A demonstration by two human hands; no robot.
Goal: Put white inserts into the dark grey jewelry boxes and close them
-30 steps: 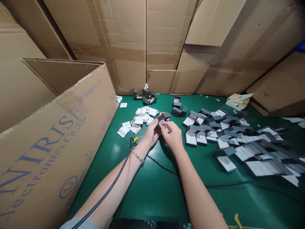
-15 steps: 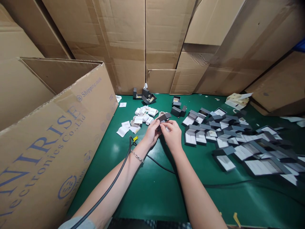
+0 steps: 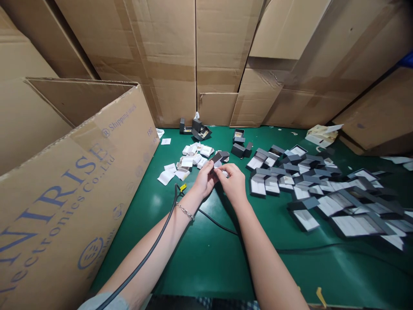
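Both my hands meet over the green table top (image 3: 206,258), a little past its middle. My left hand (image 3: 204,180) grips a small dark grey box (image 3: 218,157) with its lid tipped up. My right hand (image 3: 232,182) pinches at the same box from the right, fingers closed on a small white piece at its opening. A bracelet sits on my left wrist. Just beyond the hands lies a heap of small white folded papers (image 3: 193,156).
A big open cardboard carton (image 3: 74,172) with blue print stands at the left. Several open dark grey boxes (image 3: 309,185) with white inserts spread across the right. Black cables (image 3: 219,221) run under my arms. Cardboard sheets (image 3: 226,60) wall the back.
The hands and the small box shifted slightly away from me; the box lid now tilts a bit differently. Nothing else moved.
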